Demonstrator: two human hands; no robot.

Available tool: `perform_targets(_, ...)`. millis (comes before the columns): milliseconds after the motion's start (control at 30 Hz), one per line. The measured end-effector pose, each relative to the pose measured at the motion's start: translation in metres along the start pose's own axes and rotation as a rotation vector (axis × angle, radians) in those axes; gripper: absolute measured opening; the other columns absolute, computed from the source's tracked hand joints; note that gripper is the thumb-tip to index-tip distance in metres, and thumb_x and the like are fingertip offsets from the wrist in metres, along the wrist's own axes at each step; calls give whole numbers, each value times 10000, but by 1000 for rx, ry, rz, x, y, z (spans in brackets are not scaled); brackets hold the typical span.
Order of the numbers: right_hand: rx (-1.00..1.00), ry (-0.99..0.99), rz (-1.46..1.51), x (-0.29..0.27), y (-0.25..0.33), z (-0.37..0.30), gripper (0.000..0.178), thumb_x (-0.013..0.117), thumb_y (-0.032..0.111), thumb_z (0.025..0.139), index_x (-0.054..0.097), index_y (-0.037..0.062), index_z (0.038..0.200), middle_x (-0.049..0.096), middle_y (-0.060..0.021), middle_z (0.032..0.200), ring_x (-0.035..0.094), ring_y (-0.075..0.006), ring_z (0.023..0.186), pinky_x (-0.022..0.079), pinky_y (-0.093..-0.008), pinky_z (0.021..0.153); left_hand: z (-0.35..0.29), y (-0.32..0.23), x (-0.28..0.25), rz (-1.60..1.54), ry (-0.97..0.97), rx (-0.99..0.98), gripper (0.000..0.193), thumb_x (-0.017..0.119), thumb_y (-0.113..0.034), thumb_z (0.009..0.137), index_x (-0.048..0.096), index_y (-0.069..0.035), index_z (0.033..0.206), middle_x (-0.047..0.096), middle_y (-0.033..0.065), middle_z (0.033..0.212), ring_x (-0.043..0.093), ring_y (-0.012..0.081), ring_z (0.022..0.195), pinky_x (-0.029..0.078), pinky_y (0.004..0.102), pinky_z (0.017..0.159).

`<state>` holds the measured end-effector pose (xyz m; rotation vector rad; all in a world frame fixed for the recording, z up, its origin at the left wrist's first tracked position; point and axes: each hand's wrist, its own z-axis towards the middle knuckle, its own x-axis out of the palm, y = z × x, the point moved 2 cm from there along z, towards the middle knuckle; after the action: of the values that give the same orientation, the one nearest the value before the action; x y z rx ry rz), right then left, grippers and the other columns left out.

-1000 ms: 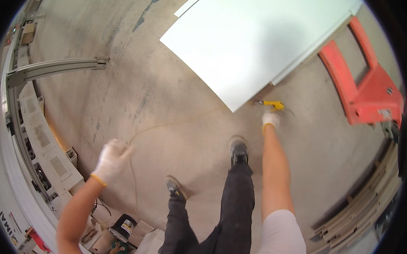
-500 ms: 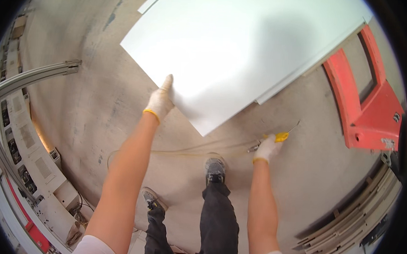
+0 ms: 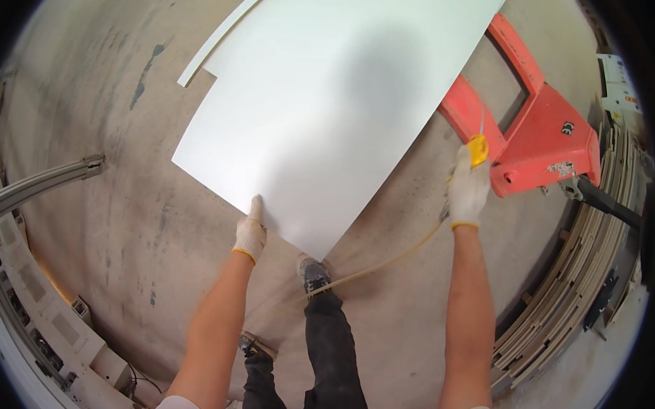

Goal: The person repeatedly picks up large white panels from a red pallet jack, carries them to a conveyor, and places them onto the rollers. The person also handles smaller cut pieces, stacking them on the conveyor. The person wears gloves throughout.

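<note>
Right hand [image 3: 469, 191] and yellow gun [image 3: 478, 150] have swung up to two o'clock, fingers wrapped round the gun. Left hand [image 3: 250, 235], at eight, touches the panel [image 3: 303, 107] at twelve; its hidden fingers leave me unable to tell its grip.

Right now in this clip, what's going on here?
The person's gloved left hand touches the near edge of a large white panel; whether it grips underneath is hidden. The gloved right hand holds a yellow tool off to the panel's right, with a hose trailing below. A red pallet truck stands just beyond.
</note>
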<state>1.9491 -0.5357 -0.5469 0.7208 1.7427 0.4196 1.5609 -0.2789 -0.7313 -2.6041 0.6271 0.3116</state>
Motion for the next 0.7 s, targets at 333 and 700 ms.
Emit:
perform_targets(333, 152, -104, 266, -1, -142, -8, 352, 666, 303, 1086, 650, 2, 1267, 735, -90, 896, 721, -213, 732, 630, -407, 674, -59, 38, -79, -17, 97, 2, 648, 775, -705, 984, 518, -161, 743, 409, -56, 673, 309, 95, 529, 266, 336, 476)
perform_targets(700, 209, 380, 504, 50, -94, -95, 987, 501, 712, 1101, 477, -132, 1612, 742, -243, 1354, 684, -311, 1291, 508, -412, 1139, -172, 100, -210, 189, -81, 10, 636, 768, -641, 1005, 591, -88, 744, 518, -13, 698, 420, 122, 560, 351, 356, 524)
